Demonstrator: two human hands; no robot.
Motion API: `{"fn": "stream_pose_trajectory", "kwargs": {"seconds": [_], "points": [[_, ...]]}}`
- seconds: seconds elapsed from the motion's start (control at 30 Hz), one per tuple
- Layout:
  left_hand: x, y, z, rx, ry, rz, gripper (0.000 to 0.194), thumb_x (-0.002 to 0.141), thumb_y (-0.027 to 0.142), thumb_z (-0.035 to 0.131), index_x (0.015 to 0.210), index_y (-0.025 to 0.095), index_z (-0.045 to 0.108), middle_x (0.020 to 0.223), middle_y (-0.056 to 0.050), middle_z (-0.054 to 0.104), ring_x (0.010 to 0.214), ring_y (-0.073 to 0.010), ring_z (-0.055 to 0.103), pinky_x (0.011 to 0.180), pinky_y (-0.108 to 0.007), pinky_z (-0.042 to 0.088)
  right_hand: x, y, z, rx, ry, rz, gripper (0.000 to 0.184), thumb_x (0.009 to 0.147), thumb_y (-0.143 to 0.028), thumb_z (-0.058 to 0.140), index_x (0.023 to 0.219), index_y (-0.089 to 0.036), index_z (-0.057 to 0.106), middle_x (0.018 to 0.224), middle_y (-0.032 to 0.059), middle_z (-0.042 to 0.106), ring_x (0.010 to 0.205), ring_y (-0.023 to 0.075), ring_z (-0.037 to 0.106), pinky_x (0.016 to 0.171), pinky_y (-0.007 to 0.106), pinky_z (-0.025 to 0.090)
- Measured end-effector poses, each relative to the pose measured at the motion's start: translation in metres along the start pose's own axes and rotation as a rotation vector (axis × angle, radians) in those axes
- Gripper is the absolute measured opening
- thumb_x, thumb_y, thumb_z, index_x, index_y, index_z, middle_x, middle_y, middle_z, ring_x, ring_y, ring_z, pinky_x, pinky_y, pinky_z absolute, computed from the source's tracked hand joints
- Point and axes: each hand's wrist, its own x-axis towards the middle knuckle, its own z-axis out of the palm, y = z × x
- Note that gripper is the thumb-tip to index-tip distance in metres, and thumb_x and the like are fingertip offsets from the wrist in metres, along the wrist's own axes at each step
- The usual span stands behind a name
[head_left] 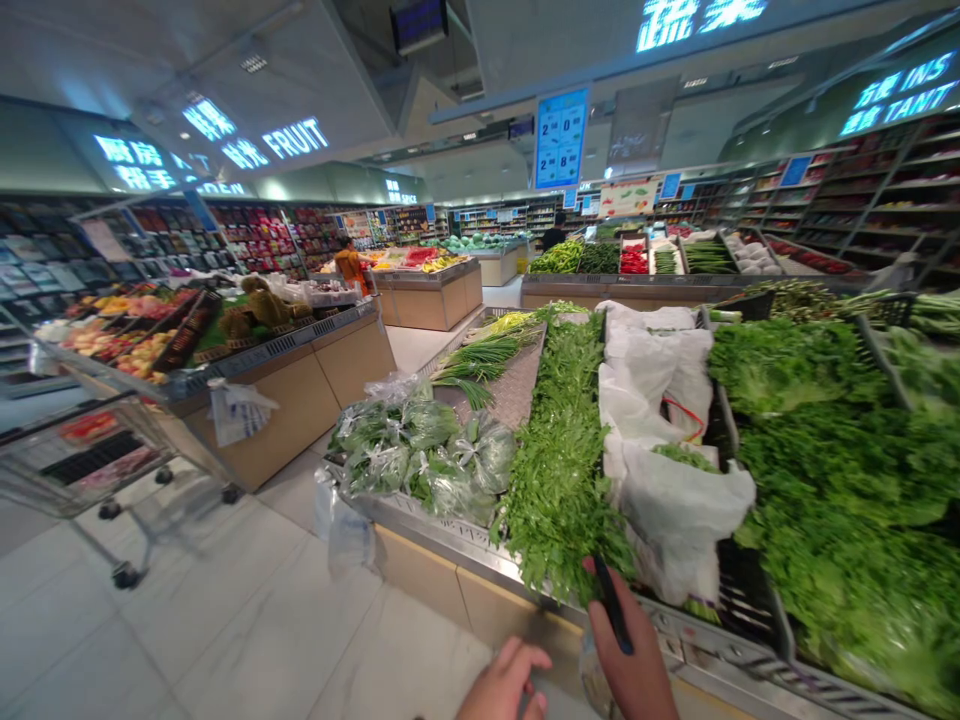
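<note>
- Shopping cart (82, 480): wire, standing on the tiled floor, left of the produce counter (442, 590) and well apart from it.
- Fruit stand (285, 400): wood-fronted, beyond the cart and behind the produce counter's left end. A person in an orange top (349, 265) stands further back.
- Bagged greens (416, 450): tied in clear plastic, heaped at the produce counter's left end. Loose clear plastic bags (345, 525) hang just below them.
- Spring onions (480, 360): lying on the produce counter, behind the bagged greens.
- Left hand (504, 680): below the produce counter's front edge, fingers half curled, nothing visible in them.
- Loose leafy greens (559, 480): a long heap on the produce counter, the nearest produce to both hands.
- Right hand (634, 650): fingers closed around a slim black object (613, 605), held upright just in front of the loose leafy greens' near end, apparently not touching them.
- White plastic bags (660, 440): filled, lying beside the loose leafy greens.
- Lettuce-like greens (825, 480): piled in black crates at the produce counter's right.
</note>
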Motion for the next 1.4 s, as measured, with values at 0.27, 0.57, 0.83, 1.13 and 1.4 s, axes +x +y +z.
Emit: {"fn": "stream_pose_trajectory", "kwargs": {"seconds": [0.27,0.57,0.83,1.13,1.4], "points": [[0.002,0.003,-0.004,0.002,-0.004,-0.017,0.05,0.082,0.01,0.058,0.129,0.025,0.061,0.123,-0.007,0.062,0.102,-0.0205,0.069,0.097,-0.031,0.053,0.005,-0.008,-0.002,0.036,-0.035,0.009,0.048,0.085,-0.045,0.06,0.124,-0.02,0.073,0.128,0.0113,0.077,0.124,0.0311,0.07,0.11,0.044,0.056],[-0.001,-0.005,-0.001,-0.028,0.006,0.007,0.05,0.082,0.009,0.059,0.129,0.026,0.061,0.124,-0.006,0.062,0.102,-0.0197,0.069,0.097,-0.029,0.053,0.004,-0.014,-0.002,0.038,0.002,0.0,0.047,0.082,-0.047,0.061,0.118,-0.02,0.075,0.122,0.0111,0.079,0.119,0.0307,0.073,0.104,0.042,0.06],[-0.006,-0.002,0.001,-0.03,0.002,-0.017,0.05,0.082,0.009,0.059,0.129,0.027,0.061,0.124,-0.005,0.064,0.102,-0.0193,0.069,0.096,-0.029,0.054,0.0,-0.012,-0.003,0.037,-0.011,0.024,0.047,0.081,-0.047,0.062,0.118,-0.02,0.075,0.122,0.0116,0.079,0.118,0.0317,0.073,0.106,0.044,0.058],[-0.009,0.0,0.004,-0.07,0.033,-0.047,0.043,0.085,0.015,0.062,0.126,0.027,0.063,0.122,-0.005,0.066,0.099,-0.019,0.069,0.098,-0.029,0.053,-0.005,-0.007,-0.002,0.051,-0.005,0.02,0.049,0.082,-0.047,0.062,0.12,-0.019,0.074,0.123,0.0116,0.079,0.119,0.0312,0.073,0.106,0.043,0.058],[-0.006,-0.001,0.003,-0.043,0.009,-0.026,0.052,0.079,0.007,0.059,0.128,0.025,0.062,0.126,-0.006,0.065,0.1,-0.0187,0.07,0.096,-0.028,0.054,-0.005,-0.013,-0.007,0.023,0.003,0.017,0.046,0.082,-0.05,0.06,0.114,-0.02,0.074,0.116,0.0113,0.08,0.112,0.0301,0.074,0.098,0.039,0.06]]}}
